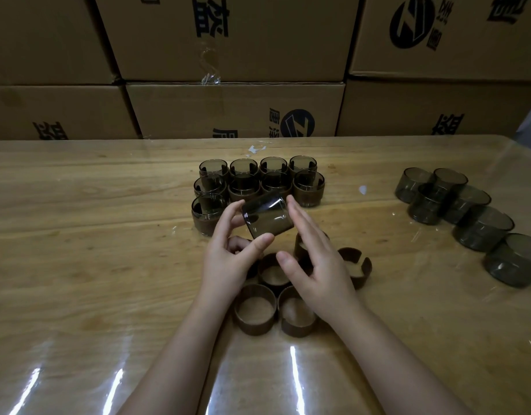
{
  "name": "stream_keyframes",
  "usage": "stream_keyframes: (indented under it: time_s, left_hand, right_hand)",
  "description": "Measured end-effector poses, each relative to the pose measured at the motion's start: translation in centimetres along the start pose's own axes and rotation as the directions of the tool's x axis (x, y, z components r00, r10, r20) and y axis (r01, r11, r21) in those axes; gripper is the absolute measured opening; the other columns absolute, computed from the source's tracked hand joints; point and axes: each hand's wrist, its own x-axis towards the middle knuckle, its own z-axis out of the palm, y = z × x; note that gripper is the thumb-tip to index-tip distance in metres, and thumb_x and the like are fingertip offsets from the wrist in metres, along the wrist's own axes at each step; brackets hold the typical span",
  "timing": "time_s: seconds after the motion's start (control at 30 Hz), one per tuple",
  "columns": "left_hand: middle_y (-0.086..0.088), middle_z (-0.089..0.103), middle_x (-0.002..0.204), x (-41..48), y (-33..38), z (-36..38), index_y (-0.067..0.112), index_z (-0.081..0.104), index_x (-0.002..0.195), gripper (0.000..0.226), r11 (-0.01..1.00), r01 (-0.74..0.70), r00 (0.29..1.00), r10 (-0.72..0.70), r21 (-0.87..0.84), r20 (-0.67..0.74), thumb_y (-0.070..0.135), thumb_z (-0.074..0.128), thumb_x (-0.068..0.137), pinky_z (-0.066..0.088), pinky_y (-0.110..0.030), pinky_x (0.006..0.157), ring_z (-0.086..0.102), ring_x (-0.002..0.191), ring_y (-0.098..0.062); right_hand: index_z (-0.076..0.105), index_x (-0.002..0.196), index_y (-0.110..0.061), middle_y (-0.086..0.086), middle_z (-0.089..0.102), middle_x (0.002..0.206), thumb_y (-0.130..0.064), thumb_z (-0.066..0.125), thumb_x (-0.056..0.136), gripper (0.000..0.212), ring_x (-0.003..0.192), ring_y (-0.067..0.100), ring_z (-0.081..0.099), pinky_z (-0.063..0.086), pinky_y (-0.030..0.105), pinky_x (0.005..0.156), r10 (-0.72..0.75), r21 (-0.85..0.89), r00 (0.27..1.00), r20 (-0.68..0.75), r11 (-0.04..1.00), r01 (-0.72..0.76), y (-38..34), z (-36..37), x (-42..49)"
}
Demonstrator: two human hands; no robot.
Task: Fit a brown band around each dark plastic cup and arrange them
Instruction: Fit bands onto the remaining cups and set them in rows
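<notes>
The left hand (228,259) pinches a tilted bare cup (267,217) between thumb and curled fingers, just above the counter (78,265). The right hand (315,265) lies flat-fingered against the cup's right side, gripping nothing. Loose bands (256,311) stand on the counter under both hands. Banded cups (308,187) sit in rows just behind; more bare cups (456,205) cluster well off to the right. Boxes (228,109) are stacked behind.
</notes>
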Motion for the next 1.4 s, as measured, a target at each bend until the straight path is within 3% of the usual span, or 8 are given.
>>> stream_keyframes:
  time_s: [0.23,0.37,0.53,0.63,0.73,0.9,1.23,1.4]
  left_hand:
    - [-0.002,0.057,0.127,-0.2,0.1,-0.3,0.045,0.047,0.124,0.067,0.999,-0.031,0.998,0.028,0.042,0.051,0.034,0.075,0.064,0.054,-0.032,0.077,0.058,0.067,-0.009]
    - [0.011,0.058,0.126,-0.4,-0.1,-0.2,0.051,0.047,0.126,0.071,0.986,-0.129,0.982,0.112,0.102,0.153,0.039,0.084,0.067,0.052,-0.019,0.072,0.060,0.069,-0.001]
    - [0.006,0.059,0.129,-0.5,-0.2,-0.3,0.042,0.045,0.135,0.074,0.990,-0.118,0.974,0.101,0.073,0.200,0.040,0.077,0.068,0.052,-0.023,0.083,0.065,0.092,-0.010]
    - [0.011,0.058,0.131,-0.6,0.1,-0.5,0.040,0.043,0.137,0.075,0.992,-0.101,0.968,0.080,0.078,0.236,0.033,0.081,0.072,0.049,-0.018,0.089,0.062,0.108,-0.003]
    - [0.019,0.057,0.129,-0.6,0.2,-0.1,0.030,0.041,0.139,0.071,0.998,-0.054,0.964,0.042,0.036,0.261,0.019,0.073,0.077,0.045,-0.012,0.092,0.056,0.117,0.004]
    - [0.006,0.055,0.134,-0.6,0.3,0.0,0.033,0.047,0.130,0.066,0.998,-0.012,0.967,0.027,-0.058,0.252,-0.017,0.054,0.087,0.045,-0.023,0.103,0.054,0.124,-0.005]
    - [0.021,0.058,0.122,-0.9,0.1,0.9,0.033,0.051,0.124,0.049,0.993,-0.107,0.972,0.094,0.047,0.213,-0.002,0.059,0.091,0.040,-0.010,0.096,0.053,0.116,0.011]
    - [0.013,0.061,0.125,-1.0,0.3,0.9,0.019,0.055,0.130,0.045,0.999,-0.039,0.977,0.041,-0.012,0.212,0.030,0.053,0.086,0.043,-0.024,0.104,0.055,0.121,0.001]
  right_hand:
    - [0.007,0.148,-0.051,-0.033,0.009,0.156,-0.050,0.045,0.092,0.068,0.144,-0.007,0.012,0.022,0.028,0.110,-0.019,-0.048,1.000,0.002,0.999,0.019,0.0,0.0,0.0]
    - [0.011,0.150,-0.048,-0.031,0.015,0.155,-0.052,0.044,0.091,0.068,0.142,-0.008,0.016,0.023,0.026,0.110,0.038,0.027,0.999,-0.033,0.999,-0.037,0.2,-0.2,0.1]
    - [0.011,0.143,-0.055,-0.024,0.021,0.155,-0.061,0.041,0.086,0.064,0.141,-0.006,0.021,0.025,0.017,0.106,0.102,0.051,0.994,-0.028,0.994,-0.101,0.3,-0.4,0.4]
    - [0.021,0.140,-0.050,-0.028,0.032,0.143,-0.059,0.047,0.083,0.064,0.134,-0.004,0.034,0.032,0.007,0.099,0.123,0.107,0.989,-0.078,0.988,-0.114,0.3,-0.4,0.3]
    - [0.029,0.138,-0.048,-0.037,0.031,0.136,-0.049,0.059,0.082,0.063,0.129,-0.002,0.042,0.038,0.010,0.100,0.105,0.132,0.987,-0.123,0.987,-0.089,0.6,-0.5,0.3]
    - [0.037,0.144,-0.027,-0.018,0.034,0.138,-0.037,0.067,0.081,0.071,0.127,0.001,0.041,0.044,0.015,0.096,0.015,-0.006,0.986,-0.166,1.000,-0.017,0.9,0.1,0.3]
    - [0.047,0.131,-0.027,-0.022,0.042,0.128,-0.016,0.078,0.080,0.061,0.119,0.006,0.054,0.051,0.019,0.092,0.195,0.331,0.925,-0.326,0.940,-0.081,1.3,-0.3,0.7]
    - [0.047,0.134,-0.024,-0.016,0.043,0.133,-0.018,0.079,0.078,0.065,0.121,0.012,0.055,0.050,0.021,0.094,0.145,0.329,0.950,-0.276,0.943,-0.049,1.1,-0.1,0.5]
